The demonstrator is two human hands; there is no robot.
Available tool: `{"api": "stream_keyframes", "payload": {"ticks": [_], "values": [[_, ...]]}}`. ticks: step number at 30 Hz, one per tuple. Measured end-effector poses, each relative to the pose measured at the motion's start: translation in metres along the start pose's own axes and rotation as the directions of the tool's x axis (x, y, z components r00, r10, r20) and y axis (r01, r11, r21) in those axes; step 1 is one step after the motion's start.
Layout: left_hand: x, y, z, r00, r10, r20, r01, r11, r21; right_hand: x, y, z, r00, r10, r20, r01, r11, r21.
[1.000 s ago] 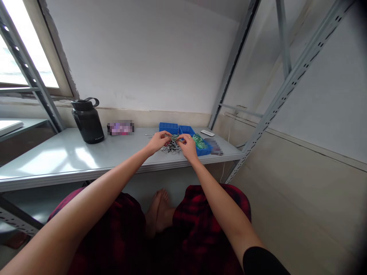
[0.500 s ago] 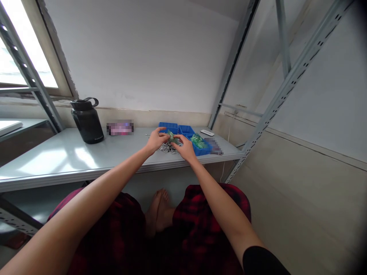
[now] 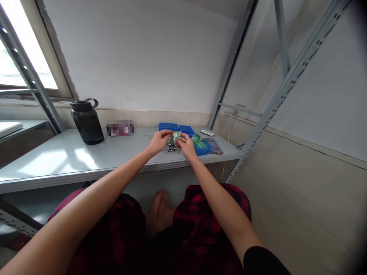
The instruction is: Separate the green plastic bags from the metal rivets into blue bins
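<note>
Between my fingers is a small, clear-green plastic bag [image 3: 176, 135], crinkled and catching the light. My left hand [image 3: 159, 141] pinches it from the left, and my right hand [image 3: 185, 146] grips its other side. Whether anything is inside the bag cannot be made out. Below the hands lies a loose pile of shiny metal screw-like pieces [image 3: 172, 149] on the grey shelf top [image 3: 129, 147]. Just right of my right hand, a blue bin [image 3: 204, 151] holds several similar green bags [image 3: 198, 140].
Two more blue bins [image 3: 168, 125] stand behind the hands, near the wall. A white flat object [image 3: 207, 133] and a blurred item [image 3: 214, 146] lie at the right. A black bottle [image 3: 87, 124] stands at left, beside a blurred pink packet [image 3: 120, 128]. Metal uprights [image 3: 233, 65] frame the shelf.
The green bag has shifted slightly right and turned up between my hands, showing a lighter, shinier side. My left hand has moved a little to the right with it.
</note>
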State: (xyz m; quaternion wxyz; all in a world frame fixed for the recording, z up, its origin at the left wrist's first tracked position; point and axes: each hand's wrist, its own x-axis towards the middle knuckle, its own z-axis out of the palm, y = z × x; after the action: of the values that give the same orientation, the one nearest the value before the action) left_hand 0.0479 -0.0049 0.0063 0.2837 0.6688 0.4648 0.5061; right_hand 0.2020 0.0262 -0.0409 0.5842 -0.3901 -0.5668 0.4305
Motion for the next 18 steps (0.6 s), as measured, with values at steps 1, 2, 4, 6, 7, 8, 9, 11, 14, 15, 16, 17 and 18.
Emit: {"api": "stream_keyframes", "payload": {"ticks": [1, 2, 4, 6, 7, 8, 9, 11, 14, 15, 16, 17, 18], "values": [[0.001, -0.001, -0.001, 0.999, -0.010, -0.043, 0.010, 1.000, -0.004, 0.000, -0.001, 0.000, 1.000, 0.000, -0.003, 0.000, 1.000, 0.013], [0.002, -0.003, -0.002, 0.998, -0.028, -0.063, 0.027, 0.999, -0.019, 0.001, -0.001, -0.001, 1.000, -0.002, -0.002, 0.002, 1.000, 0.022], [0.003, -0.006, -0.004, 0.996, -0.086, -0.024, 0.085, 0.995, -0.061, 0.001, -0.002, -0.001, 1.000, -0.003, 0.016, 0.002, 1.000, 0.024], [0.004, -0.009, -0.005, 0.991, -0.128, 0.045, 0.132, 0.987, -0.086, 0.001, -0.002, -0.002, 0.999, -0.001, 0.036, 0.000, 1.000, 0.016], [0.004, -0.009, -0.005, 0.989, -0.136, 0.060, 0.141, 0.986, -0.089, 0.001, -0.001, -0.002, 0.999, 0.000, 0.042, 0.000, 1.000, 0.012], [0.004, -0.010, -0.004, 0.989, -0.136, 0.059, 0.141, 0.986, -0.086, 0.001, -0.001, -0.002, 0.999, 0.002, 0.046, -0.002, 1.000, 0.008], [0.004, -0.010, -0.004, 0.990, -0.133, 0.050, 0.137, 0.987, -0.080, 0.001, -0.001, -0.002, 0.999, 0.004, 0.048, -0.005, 1.000, 0.005], [0.004, -0.010, -0.003, 0.991, -0.131, 0.030, 0.133, 0.989, -0.068, 0.001, -0.001, -0.003, 0.999, 0.013, 0.052, -0.013, 1.000, 0.000], [0.005, -0.011, -0.002, 0.992, -0.126, 0.024, 0.128, 0.990, -0.054, -0.002, -0.004, -0.002, 0.997, 0.013, 0.080, -0.011, 1.000, -0.015], [0.005, -0.012, -0.002, 0.992, -0.119, 0.028, 0.120, 0.991, -0.052, -0.003, -0.004, -0.001, 0.995, 0.004, 0.096, -0.002, 1.000, -0.022], [0.005, -0.012, -0.002, 0.993, -0.110, 0.036, 0.112, 0.993, -0.047, -0.004, -0.004, 0.000, 0.994, -0.007, 0.109, 0.011, 0.999, -0.032], [0.005, -0.013, -0.001, 0.994, -0.101, 0.044, 0.103, 0.994, -0.041, -0.005, -0.004, 0.000, 0.992, -0.020, 0.121, 0.026, 0.999, -0.046], [0.005, -0.013, -0.001, 0.994, -0.095, 0.052, 0.097, 0.995, -0.034, -0.006, -0.004, 0.000, 0.991, -0.033, 0.130, 0.041, 0.997, -0.064]]}}
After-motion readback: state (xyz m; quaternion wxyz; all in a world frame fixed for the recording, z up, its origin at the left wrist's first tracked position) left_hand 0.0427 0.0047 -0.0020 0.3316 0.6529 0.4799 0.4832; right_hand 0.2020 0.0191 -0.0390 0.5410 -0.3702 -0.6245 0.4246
